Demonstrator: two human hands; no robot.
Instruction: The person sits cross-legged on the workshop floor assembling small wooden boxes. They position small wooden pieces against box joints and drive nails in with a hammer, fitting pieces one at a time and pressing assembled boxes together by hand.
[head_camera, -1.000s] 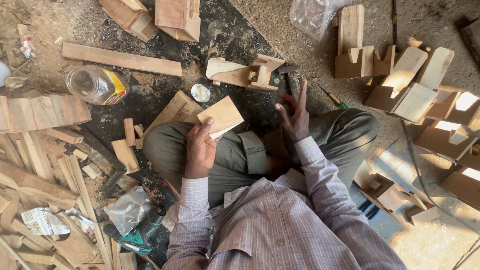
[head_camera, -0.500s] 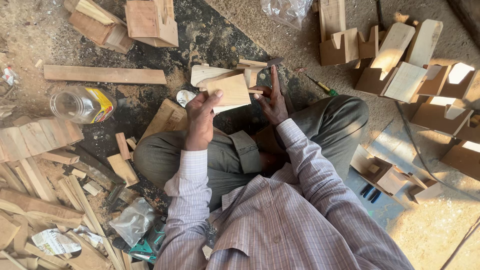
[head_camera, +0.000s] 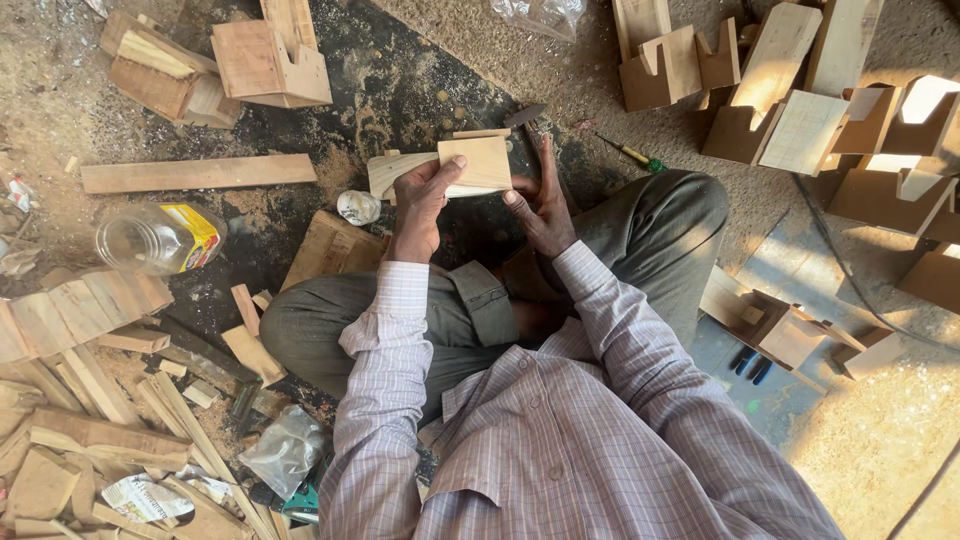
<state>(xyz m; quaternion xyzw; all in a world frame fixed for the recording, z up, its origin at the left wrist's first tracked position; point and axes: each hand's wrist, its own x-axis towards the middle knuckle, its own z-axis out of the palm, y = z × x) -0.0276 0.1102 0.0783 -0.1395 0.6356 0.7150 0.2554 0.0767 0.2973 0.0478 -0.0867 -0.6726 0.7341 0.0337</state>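
Observation:
I sit cross-legged on the floor. My left hand (head_camera: 420, 200) grips a small pale wooden block (head_camera: 478, 162) by its left edge, holding it above my knees. My right hand (head_camera: 540, 200) touches the block's right side with fingers spread, the thumb on its lower corner. Just behind the block lies a shaped pale wood piece (head_camera: 385, 170) on the dark ground. A hammer (head_camera: 530, 118) rests on the floor a little beyond my right fingers.
A long plank (head_camera: 198, 172), a clear plastic jar (head_camera: 160, 238) and a pile of offcuts (head_camera: 70, 400) lie at left. Stacked notched wooden boxes (head_camera: 800, 110) stand at upper right. A screwdriver (head_camera: 630, 153) lies by my right knee, a flat board (head_camera: 330, 250) by my left.
Both hands have risen away from my lap with the block. My right hand, first resting on my knee, has come up against the block's right side.

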